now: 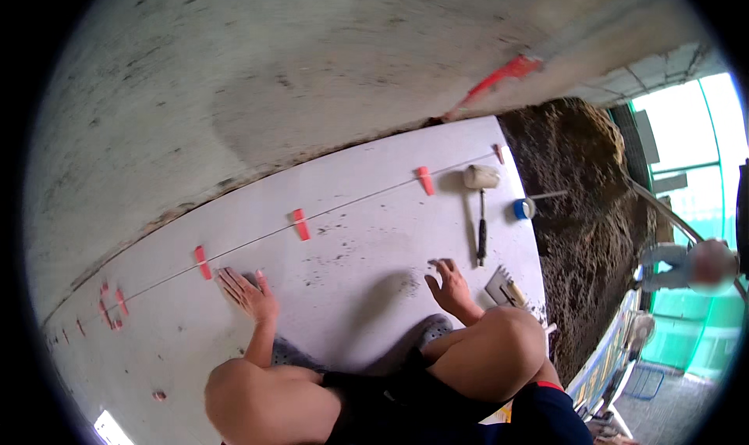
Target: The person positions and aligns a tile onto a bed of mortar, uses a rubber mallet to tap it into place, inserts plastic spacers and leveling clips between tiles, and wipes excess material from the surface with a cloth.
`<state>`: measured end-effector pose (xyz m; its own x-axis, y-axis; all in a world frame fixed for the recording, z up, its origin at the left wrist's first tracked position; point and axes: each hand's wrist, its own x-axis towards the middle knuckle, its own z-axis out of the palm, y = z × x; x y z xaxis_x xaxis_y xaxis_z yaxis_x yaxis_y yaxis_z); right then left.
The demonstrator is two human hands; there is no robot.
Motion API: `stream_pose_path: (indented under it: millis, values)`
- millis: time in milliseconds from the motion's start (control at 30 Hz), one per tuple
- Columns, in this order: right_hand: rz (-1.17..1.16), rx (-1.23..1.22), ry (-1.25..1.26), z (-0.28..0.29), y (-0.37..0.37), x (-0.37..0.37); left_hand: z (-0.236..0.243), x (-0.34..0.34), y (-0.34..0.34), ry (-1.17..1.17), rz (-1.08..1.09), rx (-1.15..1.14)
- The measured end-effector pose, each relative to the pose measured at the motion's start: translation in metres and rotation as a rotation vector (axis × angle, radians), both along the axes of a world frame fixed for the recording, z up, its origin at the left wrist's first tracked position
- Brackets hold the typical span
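Observation:
My left hand [246,295] lies flat on a large white floor tile [328,285], its fingers stretched toward a red tile-levelling wedge [203,263]. Right of centre, my right hand [451,290] is over the same tile, fingers bent but apart, with nothing visible in them. Several red wedges, among them a middle one [301,224] and one farther right [424,180], sit along the thin dark joint between tiles. Beyond my right hand lies a rubber mallet [481,177] with a pale head and black grip. A notched trowel [503,286] rests just right of that hand.
Dark, rough mortar [573,187] borders the tiles on the right. A blue and white roll [524,208] sits at that edge. Along the far side rises a grey wall [312,70], with a red tool [507,74] near its foot. Another person [679,265] stands by green netting [702,328].

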<state>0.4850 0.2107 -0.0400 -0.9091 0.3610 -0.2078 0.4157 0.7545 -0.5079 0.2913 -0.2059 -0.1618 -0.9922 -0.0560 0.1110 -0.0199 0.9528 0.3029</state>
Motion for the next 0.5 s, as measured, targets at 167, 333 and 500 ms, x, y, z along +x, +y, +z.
stream_pose_path:
  millis: [167, 333, 500]
  values:
    - [-0.407, 0.312, 0.109, -0.019, 0.067, 0.008, 0.010, 0.022, 0.073, -0.084, -0.222, 0.049]
    - [-0.437, 0.395, 0.193, -0.030, 0.081, 0.009, 0.047, 0.049, 0.133, -0.350, -0.843, 0.405]
    - [-0.547, 0.293, 0.194, -0.036, 0.105, 0.007, 0.141, -0.053, 0.114, -0.535, -1.004, 0.350]
